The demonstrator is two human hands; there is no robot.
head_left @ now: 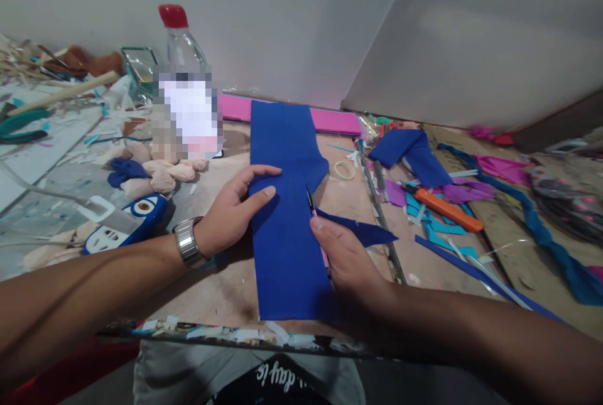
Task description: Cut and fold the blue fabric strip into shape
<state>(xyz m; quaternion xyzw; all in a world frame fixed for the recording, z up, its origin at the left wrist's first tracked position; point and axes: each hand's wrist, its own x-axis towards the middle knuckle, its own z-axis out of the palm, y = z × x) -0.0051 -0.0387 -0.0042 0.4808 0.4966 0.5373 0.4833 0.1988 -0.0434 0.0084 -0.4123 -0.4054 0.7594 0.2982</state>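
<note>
A long blue fabric piece (287, 242) lies upright across the middle of the table, with a corner bulging out on its right side. My left hand (230, 213), a metal watch on its wrist, rests with fingers apart on the fabric's left edge. My right hand (348, 251) is closed around a slim pink tool (325, 258) with a dark pointed tip over the fabric; the hand covers much of it, so its exact kind is unclear. A pointed blue flap (372, 233) sticks out to the right beside this hand.
Behind the fabric lies a pink folded stack (336, 122). A tape roll (344, 171) is to the right, near an orange cutter (445, 209) and blue scraps (412, 151). On the left are a bottle (181, 47), stuffed beige pieces (160, 176) and a power strip (129, 223).
</note>
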